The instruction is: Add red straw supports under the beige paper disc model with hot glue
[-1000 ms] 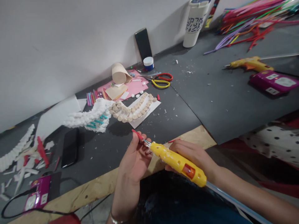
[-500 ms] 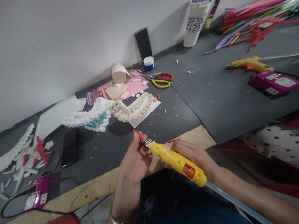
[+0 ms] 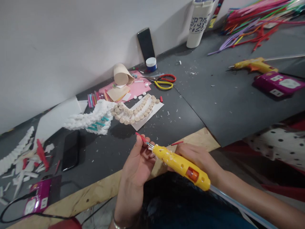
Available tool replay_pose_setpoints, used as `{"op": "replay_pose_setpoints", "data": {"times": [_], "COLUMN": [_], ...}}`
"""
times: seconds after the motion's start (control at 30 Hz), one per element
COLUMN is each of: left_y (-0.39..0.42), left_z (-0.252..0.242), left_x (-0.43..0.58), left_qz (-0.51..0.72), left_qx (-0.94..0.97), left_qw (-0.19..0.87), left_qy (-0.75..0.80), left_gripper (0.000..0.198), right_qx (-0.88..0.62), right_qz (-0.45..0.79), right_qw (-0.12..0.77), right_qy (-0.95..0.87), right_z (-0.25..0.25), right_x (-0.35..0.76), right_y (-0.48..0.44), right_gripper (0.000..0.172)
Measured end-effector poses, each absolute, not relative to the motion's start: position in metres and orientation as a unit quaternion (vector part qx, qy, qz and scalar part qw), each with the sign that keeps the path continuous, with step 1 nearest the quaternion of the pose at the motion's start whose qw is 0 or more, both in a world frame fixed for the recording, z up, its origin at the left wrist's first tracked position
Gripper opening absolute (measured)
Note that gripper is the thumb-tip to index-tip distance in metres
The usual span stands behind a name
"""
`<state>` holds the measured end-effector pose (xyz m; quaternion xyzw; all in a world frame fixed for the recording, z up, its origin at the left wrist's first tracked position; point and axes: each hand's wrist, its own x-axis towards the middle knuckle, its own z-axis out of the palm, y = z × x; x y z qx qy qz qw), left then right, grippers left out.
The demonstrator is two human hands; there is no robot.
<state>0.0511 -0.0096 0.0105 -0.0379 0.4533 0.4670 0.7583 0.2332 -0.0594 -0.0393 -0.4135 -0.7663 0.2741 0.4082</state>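
Observation:
Between the thumb and fingers of my left hand (image 3: 139, 162) is a thin red strip (image 3: 141, 137), perhaps rolled paper; its far tip sticks out. My right hand (image 3: 196, 159) is wrapped round a yellow hot glue gun (image 3: 182, 166), with a long clear glue stick (image 3: 234, 202) coming out of its back. The gun's metal nozzle touches or nearly touches the near end of the strip. Beyond my hands lies a curved piece covered in beige paper rolls (image 3: 135, 114), joined to a fluffy white part (image 3: 95, 114) with teal strips. Another red strip (image 3: 177, 143) lies beside my right hand.
Scissors (image 3: 164, 82), pink paper (image 3: 140, 87) and a cardboard tube (image 3: 121, 74) lie behind the piece. A dark phone (image 3: 71, 151) and white and red scraps (image 3: 30, 165) are at left. A second glue gun (image 3: 256, 65) and purple power box (image 3: 277, 84) are at right, near colourful pipe cleaners (image 3: 252, 24).
Almost nothing differs. Both hands, the red strip and the glue gun keep the same positions; the view has shifted very slightly.

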Motion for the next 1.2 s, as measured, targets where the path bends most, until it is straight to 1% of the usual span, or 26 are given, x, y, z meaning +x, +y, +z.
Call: {"op": "replay_pose_setpoints", "data": {"times": [0.1, 0.27, 0.4, 0.5, 0.6, 0.7, 0.8, 0.87, 1.03, 1.2], "left_y": [-0.009, -0.008, -0.008, -0.005, 0.0, 0.007, 0.013, 0.016, 0.026, 0.033], "left_z": [0.012, 0.01, 0.005, -0.003, -0.016, -0.03, -0.041, -0.045, -0.051, -0.054], "left_x": [0.052, 0.05, 0.048, 0.042, 0.029, 0.016, 0.009, 0.009, 0.011, 0.007], "left_qz": [0.469, 0.467, 0.472, 0.508, 0.563, 0.579, 0.544, 0.512, 0.458, 0.423], "left_qx": [-0.05, -0.037, -0.017, 0.044, 0.167, 0.31, 0.446, 0.514, 0.607, 0.644], "left_qw": [0.755, 0.762, 0.759, 0.732, 0.656, 0.521, 0.374, 0.303, 0.197, 0.144], "left_qy": [0.456, 0.448, 0.448, 0.451, 0.475, 0.545, 0.604, 0.618, 0.619, 0.622], "left_gripper": [0.016, 0.016, 0.024, 0.032, 0.036, 0.029, 0.02, 0.018, 0.017, 0.018], "right_qx": [-0.415, -0.414, -0.41, -0.433, -0.487, -0.556, -0.604, -0.617, -0.636, -0.66], "right_qz": [0.271, 0.268, 0.271, 0.257, 0.212, 0.145, 0.096, 0.079, 0.063, 0.086], "right_qw": [0.417, 0.418, 0.407, 0.382, 0.35, 0.295, 0.237, 0.205, 0.162, 0.099], "right_qy": [-0.762, -0.763, -0.77, -0.775, -0.772, -0.763, -0.754, -0.755, -0.752, -0.74], "right_z": [-0.04, -0.044, -0.046, -0.042, -0.035, -0.034, -0.041, -0.047, -0.056, -0.063], "right_x": [0.233, 0.233, 0.235, 0.243, 0.26, 0.282, 0.305, 0.317, 0.33, 0.33], "right_y": [-0.06, -0.06, -0.06, -0.055, -0.039, -0.013, 0.019, 0.04, 0.084, 0.111], "right_gripper": [0.021, 0.02, 0.017, 0.012, 0.019, 0.026, 0.03, 0.032, 0.038, 0.04]}}
